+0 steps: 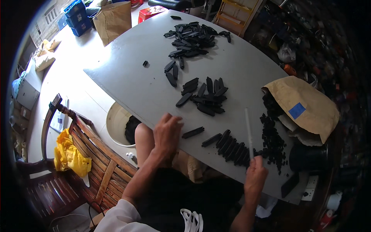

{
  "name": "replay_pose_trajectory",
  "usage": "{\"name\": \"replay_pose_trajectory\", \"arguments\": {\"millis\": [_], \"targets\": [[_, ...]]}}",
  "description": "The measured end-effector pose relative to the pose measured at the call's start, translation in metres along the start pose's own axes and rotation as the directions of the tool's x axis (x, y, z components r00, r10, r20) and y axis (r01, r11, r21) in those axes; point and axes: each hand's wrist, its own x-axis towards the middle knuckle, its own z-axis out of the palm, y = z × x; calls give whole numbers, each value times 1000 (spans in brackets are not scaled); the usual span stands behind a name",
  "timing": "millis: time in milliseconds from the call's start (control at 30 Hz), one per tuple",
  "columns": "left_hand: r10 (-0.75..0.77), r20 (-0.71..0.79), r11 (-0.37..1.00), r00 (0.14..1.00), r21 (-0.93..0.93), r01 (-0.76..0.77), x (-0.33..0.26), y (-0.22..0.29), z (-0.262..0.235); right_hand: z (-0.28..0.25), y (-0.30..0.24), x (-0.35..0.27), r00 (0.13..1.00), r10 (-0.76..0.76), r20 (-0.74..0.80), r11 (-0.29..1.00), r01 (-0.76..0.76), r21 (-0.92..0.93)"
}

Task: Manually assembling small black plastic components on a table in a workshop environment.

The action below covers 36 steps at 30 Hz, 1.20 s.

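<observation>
My right hand [256, 174] is closed around the lower end of a thin, whitish translucent stick [248, 129], which points away from me over the table. Under and beside that hand lies a row of long black plastic pieces [232, 149], set side by side near the table's edge. Just over the near edge, my left hand [167, 133] has loosely bent fingers slightly apart, and nothing shows in them. A single black plastic piece [193, 132] lies to its right, apart from the fingers. Farther off are a smaller heap [208, 100] and a larger heap [191, 40] of similar pieces.
Many tiny black parts [272, 143] are spread at the right, beside an open brown paper bag [301, 104]. A black container [308, 157] stands near them. Left of the grey table [131, 89] are a whitish bucket [118, 123] and a wooden chair [104, 170] holding a yellow bag [71, 154].
</observation>
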Motion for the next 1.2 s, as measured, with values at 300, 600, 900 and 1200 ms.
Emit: {"name": "replay_pose_trajectory", "arguments": {"millis": [300,600,900,1200], "targets": [[62,-63,947,996,318,-39,54,-7,15,-3,34,-2,996,60,-59,998,-58,27],[255,-74,929,964,297,-223,46,-5,17,-3,41,-4,992,127,1,992,-127,-18],[103,-50,975,993,202,-91,49,-21,11,-15,76,-20,972,212,-100,977,-215,-16],[133,15,976,991,171,-133,26,11,1,-25,163,-50,924,221,-312,945,-282,-166]]}}
